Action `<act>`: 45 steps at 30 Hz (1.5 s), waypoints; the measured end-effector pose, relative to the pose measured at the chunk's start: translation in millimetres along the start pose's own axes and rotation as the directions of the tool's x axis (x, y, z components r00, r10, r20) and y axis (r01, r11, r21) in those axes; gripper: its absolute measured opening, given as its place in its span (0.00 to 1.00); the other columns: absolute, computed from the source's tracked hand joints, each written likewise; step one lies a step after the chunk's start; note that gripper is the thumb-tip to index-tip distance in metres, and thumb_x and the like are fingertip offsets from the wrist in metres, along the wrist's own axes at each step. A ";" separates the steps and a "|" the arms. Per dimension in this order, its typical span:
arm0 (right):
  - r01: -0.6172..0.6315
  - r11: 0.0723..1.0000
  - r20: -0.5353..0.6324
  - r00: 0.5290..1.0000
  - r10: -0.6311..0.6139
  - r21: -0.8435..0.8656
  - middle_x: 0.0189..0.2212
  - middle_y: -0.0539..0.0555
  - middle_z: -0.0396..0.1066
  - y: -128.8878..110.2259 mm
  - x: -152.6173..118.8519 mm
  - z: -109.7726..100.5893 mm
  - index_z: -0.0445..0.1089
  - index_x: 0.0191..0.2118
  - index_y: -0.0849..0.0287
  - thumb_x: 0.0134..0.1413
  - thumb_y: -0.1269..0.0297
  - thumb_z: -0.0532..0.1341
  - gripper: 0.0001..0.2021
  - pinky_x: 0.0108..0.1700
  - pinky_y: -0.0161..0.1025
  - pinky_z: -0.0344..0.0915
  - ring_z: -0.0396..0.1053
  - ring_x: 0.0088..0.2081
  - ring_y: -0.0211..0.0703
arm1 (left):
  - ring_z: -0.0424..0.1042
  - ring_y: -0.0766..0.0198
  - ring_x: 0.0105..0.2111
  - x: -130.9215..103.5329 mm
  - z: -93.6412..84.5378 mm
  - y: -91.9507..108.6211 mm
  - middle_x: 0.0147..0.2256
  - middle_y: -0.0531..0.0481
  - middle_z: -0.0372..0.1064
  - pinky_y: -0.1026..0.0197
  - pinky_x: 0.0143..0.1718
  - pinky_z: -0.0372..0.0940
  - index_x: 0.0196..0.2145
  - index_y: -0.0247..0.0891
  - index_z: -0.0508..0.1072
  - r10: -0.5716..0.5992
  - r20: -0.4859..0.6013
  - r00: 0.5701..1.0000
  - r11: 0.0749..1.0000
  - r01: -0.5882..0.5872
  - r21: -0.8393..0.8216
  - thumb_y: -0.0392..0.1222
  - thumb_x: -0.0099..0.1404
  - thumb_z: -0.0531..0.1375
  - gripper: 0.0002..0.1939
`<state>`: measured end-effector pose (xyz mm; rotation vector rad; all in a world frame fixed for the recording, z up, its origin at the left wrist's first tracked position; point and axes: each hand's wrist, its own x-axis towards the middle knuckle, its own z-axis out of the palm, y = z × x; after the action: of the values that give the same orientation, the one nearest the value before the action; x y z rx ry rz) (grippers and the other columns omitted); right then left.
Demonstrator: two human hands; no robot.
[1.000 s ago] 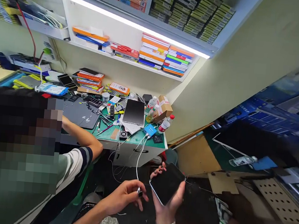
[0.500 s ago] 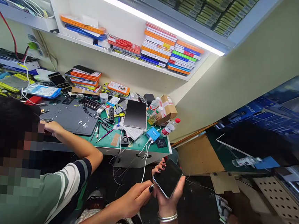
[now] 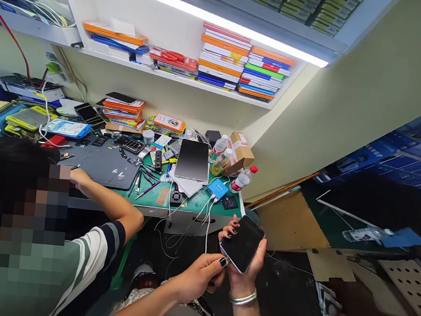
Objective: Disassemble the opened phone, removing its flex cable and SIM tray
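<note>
My right hand (image 3: 243,280), palm up with a silver bangle at the wrist, holds a smartphone (image 3: 243,243). The phone's dark screen faces up; its edge rests between my thumb and curled fingers. Coming in from the lower left, my left hand (image 3: 197,278) pinches the plug end of a white charging cable (image 3: 207,232) against the phone's near left edge. I cannot tell whether the plug is fully in the port. Upward from my left hand, the cable runs to a blue multi-port charger (image 3: 217,189) on the green bench.
A tablet (image 3: 192,160) lies on bubble wrap near several bottles and a cardboard box (image 3: 239,153). Tools and phone parts cover the bench and grey mat (image 3: 99,163). A co-worker (image 3: 87,260) sits close on my left. Loose cables hang below the bench edge.
The view has shifted slightly. Both hands and the phone sit a little further right, and my left hand has brought the cable end closer against the phone's edge.
</note>
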<state>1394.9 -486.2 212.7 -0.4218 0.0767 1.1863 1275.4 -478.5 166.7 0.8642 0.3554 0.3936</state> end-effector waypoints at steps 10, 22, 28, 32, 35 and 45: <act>0.123 0.979 0.151 0.984 -0.098 -0.162 0.36 0.55 0.68 -23.7 -1.0 7.6 0.63 0.55 0.61 0.57 0.36 0.52 0.34 0.32 0.42 0.67 0.67 0.31 0.42 | 0.55 0.75 0.15 19.8 18.5 -17.3 0.21 0.58 0.62 0.69 0.16 0.56 0.36 0.33 0.70 -0.032 -0.026 0.999 0.999 0.032 -0.017 0.55 0.71 0.51 0.21; 0.050 0.995 0.162 0.986 -0.035 -0.087 0.33 0.52 0.66 -31.9 -2.5 -3.6 0.63 0.53 0.62 0.58 0.38 0.53 0.31 0.28 0.37 0.65 0.65 0.28 0.38 | 0.58 0.74 0.16 20.8 28.4 -20.8 0.23 0.57 0.65 0.68 0.18 0.58 0.37 0.33 0.71 -0.014 0.031 0.999 1.000 0.015 -0.012 0.56 0.70 0.51 0.22; 0.096 0.984 0.171 0.983 -0.070 -0.149 0.36 0.54 0.67 -35.5 -0.4 -7.6 0.62 0.55 0.60 0.56 0.36 0.53 0.34 0.31 0.41 0.66 0.66 0.31 0.41 | 0.58 0.75 0.16 28.3 26.3 -35.7 0.23 0.57 0.64 0.69 0.17 0.58 0.38 0.33 0.70 -0.033 -0.008 0.999 0.998 0.032 -0.060 0.55 0.71 0.51 0.21; 0.086 0.983 0.149 0.987 -0.061 -0.165 0.33 0.52 0.66 -36.3 1.0 -5.0 0.63 0.53 0.61 0.56 0.36 0.53 0.33 0.28 0.38 0.64 0.65 0.28 0.39 | 0.59 0.75 0.16 31.0 25.8 -41.5 0.24 0.56 0.65 0.69 0.17 0.58 0.39 0.33 0.70 -0.046 0.008 0.999 0.997 0.047 -0.067 0.55 0.71 0.52 0.20; 0.082 0.979 0.124 0.991 -0.059 -0.186 0.32 0.52 0.66 -36.6 1.4 -2.9 0.64 0.52 0.61 0.56 0.36 0.54 0.32 0.28 0.38 0.63 0.64 0.27 0.38 | 0.60 0.74 0.16 31.3 25.1 -40.2 0.24 0.56 0.66 0.69 0.17 0.59 0.39 0.33 0.70 -0.058 0.019 0.998 0.996 0.059 -0.066 0.55 0.71 0.52 0.20; 0.090 0.968 0.080 0.994 -0.073 -0.234 0.32 0.52 0.66 -38.3 -0.9 3.9 0.64 0.52 0.61 0.55 0.37 0.54 0.32 0.27 0.38 0.63 0.64 0.27 0.39 | 0.58 0.75 0.15 27.7 26.8 -21.0 0.22 0.57 0.63 0.69 0.16 0.57 0.36 0.33 0.71 -0.092 0.024 0.996 0.996 0.092 -0.012 0.55 0.71 0.51 0.21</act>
<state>1428.7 -497.4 227.2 -0.5876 -0.1444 1.1316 1315.6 -495.4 162.3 0.8357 0.3687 0.3001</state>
